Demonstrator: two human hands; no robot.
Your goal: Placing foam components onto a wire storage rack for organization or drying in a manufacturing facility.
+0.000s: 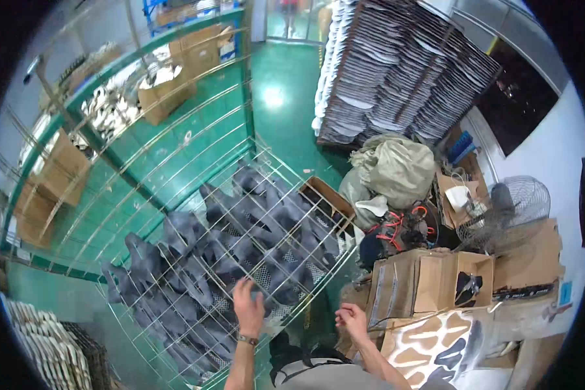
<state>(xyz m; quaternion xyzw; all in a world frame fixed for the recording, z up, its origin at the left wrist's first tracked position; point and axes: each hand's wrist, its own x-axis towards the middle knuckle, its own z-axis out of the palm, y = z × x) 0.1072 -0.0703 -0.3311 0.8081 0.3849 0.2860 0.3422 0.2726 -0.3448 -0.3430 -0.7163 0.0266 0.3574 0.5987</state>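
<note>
My left hand [248,309] is over the near edge of a wire-grid rack [270,154], its fingers apart and holding nothing I can see. Beneath the hand, dark grey curved pieces [231,266] lie in rows on the mesh, partly covered by the metal bars; their exact kind is unclear. My right hand [351,318] is in front of my body, between the rack and the cardboard boxes. Its fingers are curled together near the thumb, and anything between them is too small to make out. A band circles my left wrist.
A tall stack of thin grey-white sheets [396,71] stands at the back right, near a large pale sack [396,169]. On the right are a wire fan [510,208], open cardboard boxes [429,279] and a sheet with dark cut shapes [429,344]. Green rails [114,159] rise on the left.
</note>
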